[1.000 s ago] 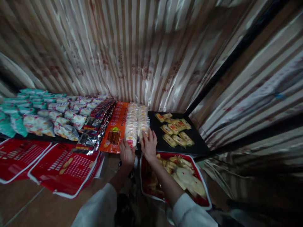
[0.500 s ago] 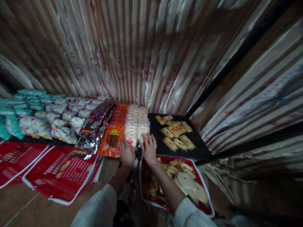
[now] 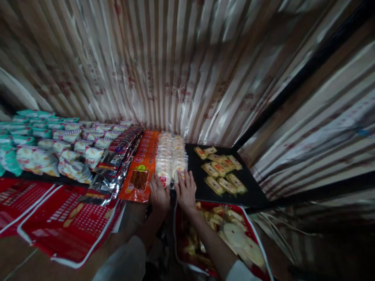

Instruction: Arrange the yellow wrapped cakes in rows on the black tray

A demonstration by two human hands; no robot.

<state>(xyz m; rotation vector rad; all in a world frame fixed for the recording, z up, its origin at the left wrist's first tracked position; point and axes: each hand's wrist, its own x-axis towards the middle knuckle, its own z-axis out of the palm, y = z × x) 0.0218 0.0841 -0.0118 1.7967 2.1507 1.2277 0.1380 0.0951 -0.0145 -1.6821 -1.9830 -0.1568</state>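
Two rows of round white wrapped crackers (image 3: 163, 156) stand side by side on the dark shelf (image 3: 202, 194). At the front end of the left row, my left hand (image 3: 159, 195) has its fingers stretched forward against the lowest packets. My right hand (image 3: 186, 192) lies on the front of the right row (image 3: 179, 150), fingers extended and slightly apart. Neither hand is lifting a packet. Left of the rows lies an orange snack packet (image 3: 139, 166). Several yellow wrapped snack packets (image 3: 218, 166) are scattered on the shelf to the right.
Below the shelf at right, an open red bag (image 3: 179, 249) with a white rim holds more yellow packets and white crackers. Dark shiny packets (image 3: 117, 160), white bags (image 3: 73, 168) and teal bags (image 3: 10, 156) fill the left side. Striped sheeting (image 3: 164, 70) hangs behind.
The view has tilted slightly, so the shelf appears a little lower. Both hands stay at the front of the cracker rows, with little movement.
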